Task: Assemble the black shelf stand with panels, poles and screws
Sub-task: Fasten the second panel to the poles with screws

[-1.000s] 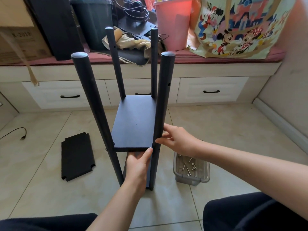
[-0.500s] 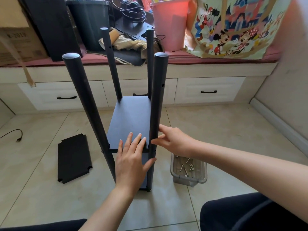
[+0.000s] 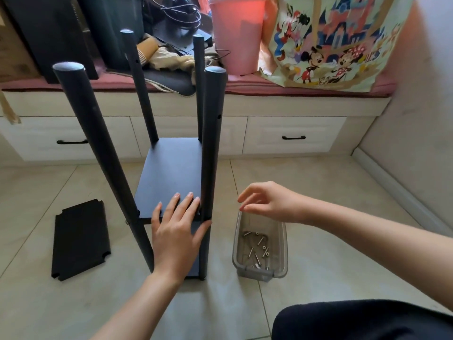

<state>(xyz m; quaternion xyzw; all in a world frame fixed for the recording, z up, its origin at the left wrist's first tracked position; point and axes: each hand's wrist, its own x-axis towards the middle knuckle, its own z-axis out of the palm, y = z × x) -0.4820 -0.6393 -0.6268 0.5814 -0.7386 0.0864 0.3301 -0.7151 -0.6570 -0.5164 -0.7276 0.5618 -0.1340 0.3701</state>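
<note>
The black shelf stand stands upright on the tiled floor, with several black poles point(image 3: 212, 143) rising around a fitted black panel point(image 3: 171, 175). My left hand point(image 3: 177, 231) lies flat on the panel's near edge, fingers straight, thumb against the near right pole. My right hand point(image 3: 267, 202) hovers with loosely bent fingers above a clear plastic box point(image 3: 282, 271) that holds several silver screws point(image 3: 257, 249). It holds nothing. A loose black panel point(image 3: 81, 239) with notched corners lies on the floor at the left.
A white window seat with drawers point(image 3: 291, 136) runs across the back. On its red cushion sit a pink bucket point(image 3: 235, 33), a cartoon-print bag point(image 3: 331, 40), cables and dark boxes. A wall with a skirting board point(image 3: 397, 187) closes the right side. My dark-clad knee point(image 3: 362, 320) is at bottom right.
My left hand rose from under the panel's edge onto its top. My right hand let go of the near right pole and moved right, over the screw box.
</note>
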